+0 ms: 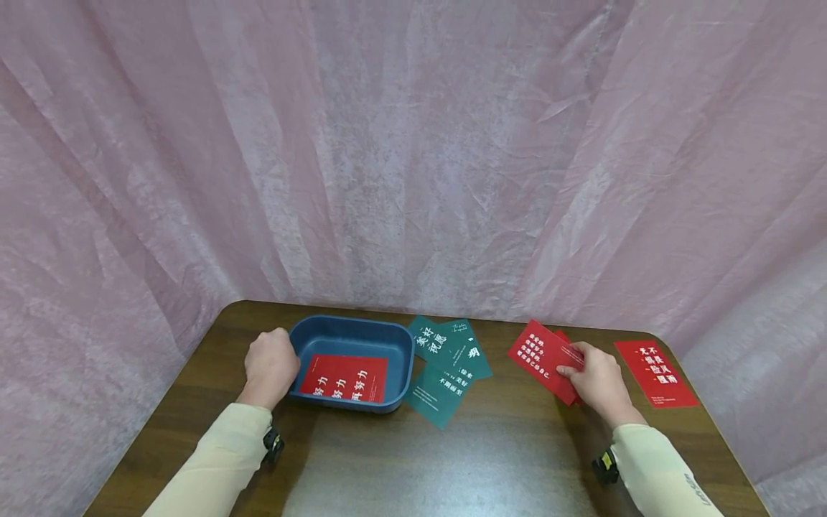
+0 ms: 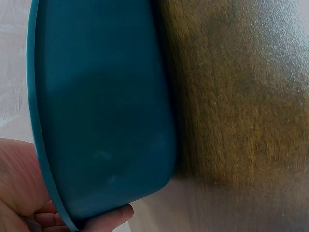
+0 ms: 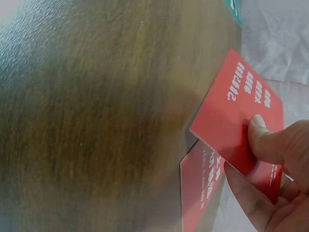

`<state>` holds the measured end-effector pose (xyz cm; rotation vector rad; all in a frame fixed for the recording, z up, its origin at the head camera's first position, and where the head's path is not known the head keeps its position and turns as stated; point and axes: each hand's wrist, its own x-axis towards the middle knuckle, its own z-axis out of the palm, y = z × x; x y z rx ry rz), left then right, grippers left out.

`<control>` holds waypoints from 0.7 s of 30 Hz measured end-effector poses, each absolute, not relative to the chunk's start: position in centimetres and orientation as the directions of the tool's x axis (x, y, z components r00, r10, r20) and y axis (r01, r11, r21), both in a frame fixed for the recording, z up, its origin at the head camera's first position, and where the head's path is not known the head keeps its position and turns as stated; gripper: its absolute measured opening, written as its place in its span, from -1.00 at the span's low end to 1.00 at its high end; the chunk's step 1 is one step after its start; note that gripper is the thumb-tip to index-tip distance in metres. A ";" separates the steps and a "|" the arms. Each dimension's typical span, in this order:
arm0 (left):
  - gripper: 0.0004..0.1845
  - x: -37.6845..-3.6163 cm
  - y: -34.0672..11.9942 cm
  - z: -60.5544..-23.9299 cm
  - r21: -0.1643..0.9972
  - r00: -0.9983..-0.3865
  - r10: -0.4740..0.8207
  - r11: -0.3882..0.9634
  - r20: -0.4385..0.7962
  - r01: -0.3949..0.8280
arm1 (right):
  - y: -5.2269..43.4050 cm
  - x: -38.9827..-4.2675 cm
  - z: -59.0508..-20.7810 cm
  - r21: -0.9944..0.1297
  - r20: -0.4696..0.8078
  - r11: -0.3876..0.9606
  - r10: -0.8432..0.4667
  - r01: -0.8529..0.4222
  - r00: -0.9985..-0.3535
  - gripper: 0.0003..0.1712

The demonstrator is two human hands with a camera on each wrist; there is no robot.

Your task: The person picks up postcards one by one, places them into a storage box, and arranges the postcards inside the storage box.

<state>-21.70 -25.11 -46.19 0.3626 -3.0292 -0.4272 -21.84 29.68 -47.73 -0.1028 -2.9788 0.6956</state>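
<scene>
My left hand [image 1: 271, 365] grips the left end of a blue plastic tray [image 1: 352, 321], with its fingers around the rim in the left wrist view. Inside the tray lies a red card [image 1: 349, 370] with white lettering. At the right, my right hand [image 1: 599, 384] pinches another red card [image 3: 227, 116], the thumb on its printed face and fingers underneath. In the right wrist view, a further red card [image 3: 197, 186] lies below the held one, partly covered by it.
Several overlapping green cards [image 1: 436, 398] lie on the wooden table [image 1: 413, 467] beside the tray's right end. One more red card [image 1: 655, 373] lies near the table's right edge. A pink curtain [image 1: 413, 158] hangs behind the table and along its sides.
</scene>
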 end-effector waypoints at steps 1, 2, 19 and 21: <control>-0.65 -21.7 -25.1 -46.2 0.280 -0.970 -0.240 0.934 0.025 -0.224 | 29.7 -21.8 -47.7 -0.448 0.070 0.893 0.083 0.043 -0.994 -0.29; -0.65 -21.7 -25.1 -46.2 0.280 -0.970 -0.240 0.934 0.024 -0.224 | 29.6 -21.8 -47.6 -0.451 0.074 0.892 0.083 0.041 -0.994 -0.31; -0.70 -21.7 -25.2 -46.3 0.287 -0.969 -0.236 0.935 0.072 -0.206 | 28.1 -21.8 -45.0 -0.453 0.189 0.889 0.022 -0.067 -0.982 -0.61; -0.70 -21.8 -25.2 -46.3 0.286 -0.969 -0.235 0.936 0.071 -0.206 | 27.8 -21.9 -44.7 -0.459 0.198 0.885 0.017 -0.077 -0.980 -0.61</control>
